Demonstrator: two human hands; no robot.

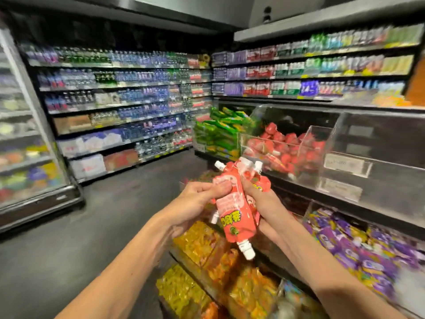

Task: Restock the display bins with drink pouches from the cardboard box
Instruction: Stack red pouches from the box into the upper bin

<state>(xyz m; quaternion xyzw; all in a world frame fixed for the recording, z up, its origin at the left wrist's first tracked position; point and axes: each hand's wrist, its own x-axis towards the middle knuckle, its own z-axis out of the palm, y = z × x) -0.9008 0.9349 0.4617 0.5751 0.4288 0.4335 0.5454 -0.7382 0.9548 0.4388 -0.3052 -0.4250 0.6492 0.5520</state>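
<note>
Both hands hold a bundle of red drink pouches (234,203) with white spouts, in mid-air in front of the display. My left hand (197,199) grips the bundle from the left, and my right hand (264,203) grips it from the right. Some spouts point up, one points down. Just beyond, up and to the right, a clear acrylic bin (271,143) holds more red pouches. The bin to its right (358,139) looks empty. The cardboard box is not in view.
A stack of green packs (220,132) fills the bin left of the red one. Lower bins hold yellow and orange snack bags (207,245) and purple packets (358,247). Bottled-drink shelves (119,104) line the back walls. A chiller cabinet (25,143) stands at left beside dark floor.
</note>
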